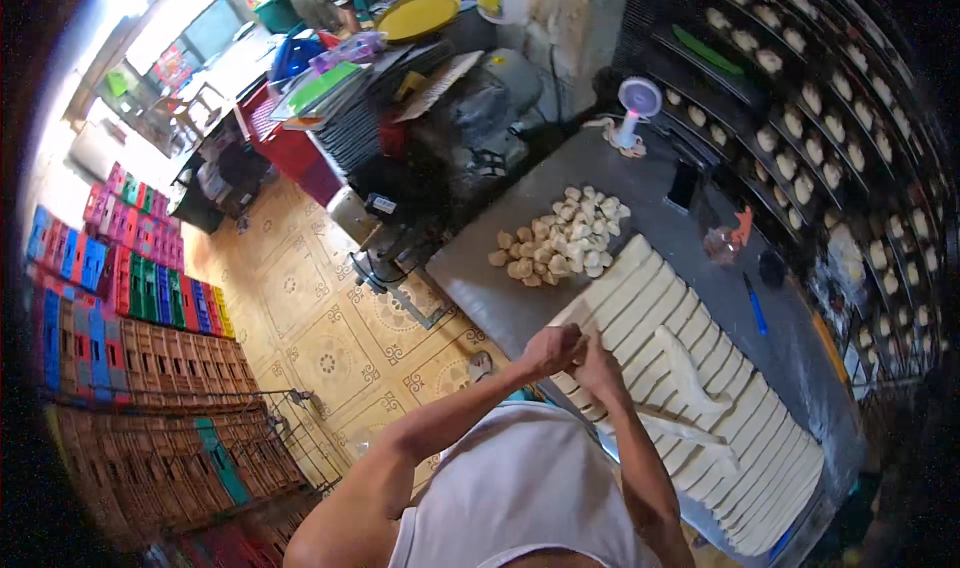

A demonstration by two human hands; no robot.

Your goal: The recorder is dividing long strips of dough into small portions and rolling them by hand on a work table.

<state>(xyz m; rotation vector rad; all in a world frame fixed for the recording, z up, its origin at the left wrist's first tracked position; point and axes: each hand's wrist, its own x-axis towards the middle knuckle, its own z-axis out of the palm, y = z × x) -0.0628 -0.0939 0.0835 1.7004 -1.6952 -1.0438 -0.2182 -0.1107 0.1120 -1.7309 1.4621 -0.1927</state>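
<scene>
Over the near edge of the dough strips point(655, 313), the left hand point(550, 352) and right hand point(601, 372) are held close together, fingers curled; whether dough is gripped between them cannot be told. Two loose strips point(682, 366) are laid across the rows. Beyond, dough balls point(568, 236) are heaped on the table point(470, 268), and farther off a fan point(640, 98) is seen

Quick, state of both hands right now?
Left hand: curled closed; whether it holds anything is hidden.
Right hand: curled closed, up against the left; can't tell what, if anything, it holds.
</scene>
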